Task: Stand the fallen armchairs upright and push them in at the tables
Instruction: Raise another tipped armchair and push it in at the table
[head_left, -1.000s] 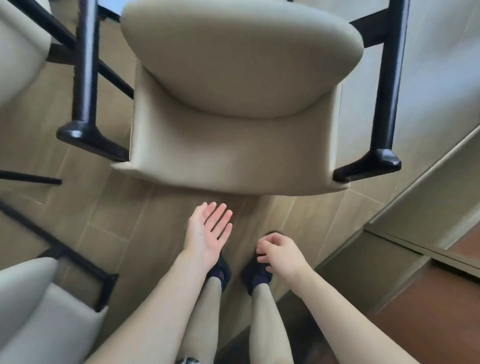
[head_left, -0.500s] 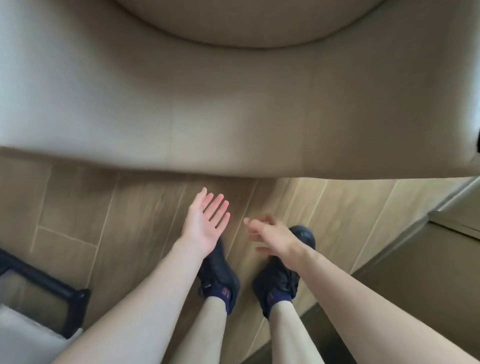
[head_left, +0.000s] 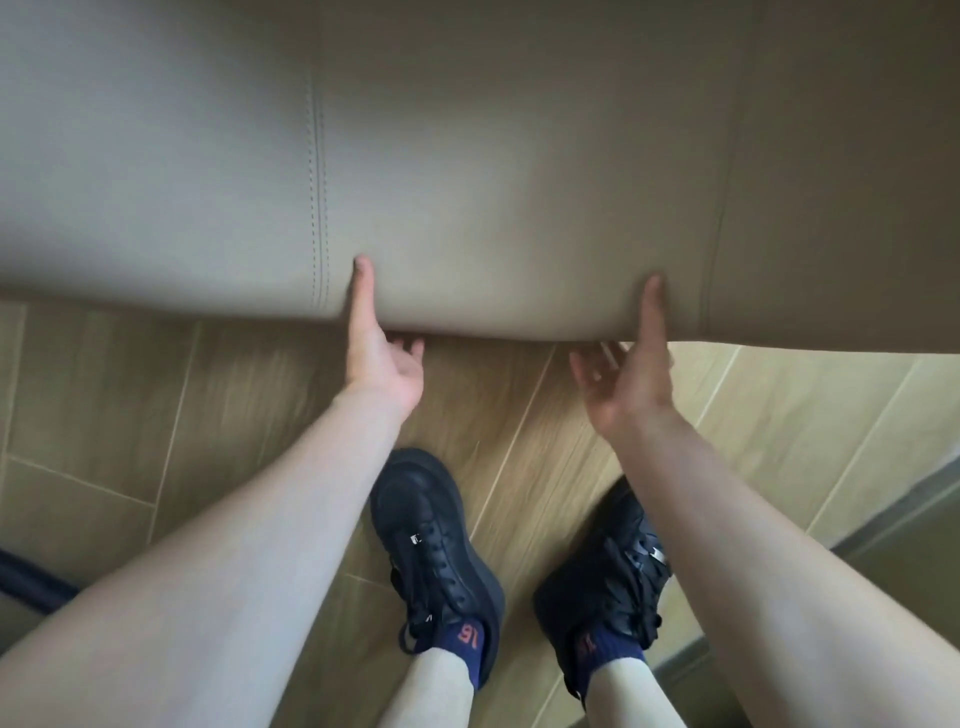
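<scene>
A beige upholstered armchair (head_left: 467, 156) lies on its back and its padded backrest fills the upper half of the head view. My left hand (head_left: 382, 358) grips the backrest's near edge, thumb on top and fingers curled underneath. My right hand (head_left: 631, 371) grips the same edge further right in the same way. The chair's dark legs and arms are out of view.
Wood-look floor planks (head_left: 156, 405) run under the chair. My two black shoes (head_left: 431, 545) stand just behind the backrest edge. A dark frame piece of another chair (head_left: 31, 579) shows at the left edge. A grey threshold strip (head_left: 904, 519) lies at the right.
I have leaned in closer to the chair. Both hands moved forward from open air and took hold of the backrest's near edge.
</scene>
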